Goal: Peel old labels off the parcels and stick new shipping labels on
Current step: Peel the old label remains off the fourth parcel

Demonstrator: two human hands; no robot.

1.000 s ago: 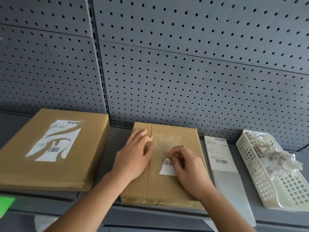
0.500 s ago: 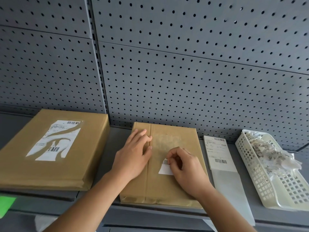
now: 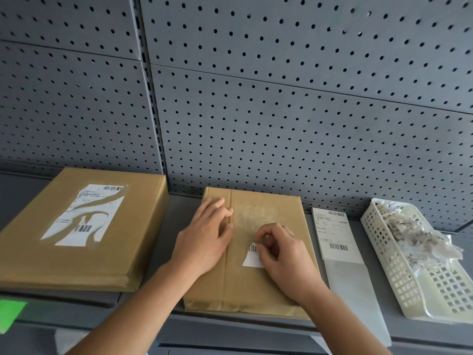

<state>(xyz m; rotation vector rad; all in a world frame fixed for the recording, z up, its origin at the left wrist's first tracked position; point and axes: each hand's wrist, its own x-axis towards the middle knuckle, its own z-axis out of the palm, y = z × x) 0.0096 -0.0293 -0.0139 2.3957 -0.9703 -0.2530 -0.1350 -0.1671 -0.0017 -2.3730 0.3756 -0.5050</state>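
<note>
A brown paper parcel [image 3: 258, 285] lies in the middle of the grey shelf. A white scrap of old label [image 3: 252, 260] with a barcode still sticks to its top, with dull glue residue above it. My left hand [image 3: 204, 239] rests flat on the parcel's left part, fingers straight. My right hand [image 3: 284, 254] has its fingers curled over the scrap's upper right edge, fingertips picking at it. A larger brown parcel [image 3: 43, 252] at the left carries a torn old label [image 3: 84, 216].
A stack of new shipping labels [image 3: 334, 231] lies right of the middle parcel on a white backing sheet [image 3: 358, 298]. A white plastic basket [image 3: 399, 283] with several peeled label scraps stands at the far right. A grey pegboard wall [image 3: 281, 111] rises behind the shelf.
The visible white scrap has shrunk slightly as my right hand's fingers worked over its edge. My left hand has stayed flat in the same place.
</note>
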